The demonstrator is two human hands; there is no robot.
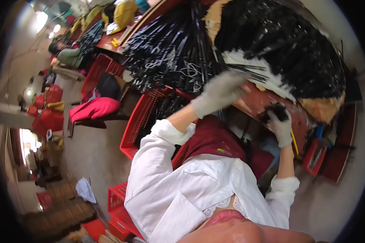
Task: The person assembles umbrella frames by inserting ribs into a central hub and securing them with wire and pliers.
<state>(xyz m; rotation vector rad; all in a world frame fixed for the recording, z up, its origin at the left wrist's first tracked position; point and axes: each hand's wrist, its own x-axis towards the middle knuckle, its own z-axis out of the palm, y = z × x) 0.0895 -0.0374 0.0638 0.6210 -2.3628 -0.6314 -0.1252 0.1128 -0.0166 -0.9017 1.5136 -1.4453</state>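
My left hand [221,93], in a pale glove and blurred by motion, is over the edge of the red table, close to several thin black sticks [249,71] on white paper. Its fingers are too smeared to show whether they hold anything. My right hand [280,127], also gloved, closes around a small dark bundle [276,111] at the table's near edge. Shiny black strips [170,44], some with white cord loops, lie fanned out beyond my left hand. A larger heap of black strips [280,44] covers brown and white paper beyond both hands.
A red plastic crate [129,137] holding black pieces stands by my left side. Another red crate [117,198] is behind it. A yellow stick [294,143] lies beside my right wrist. Farther left are a pink cloth [95,109] on a seat and a person in a striped top [69,56].
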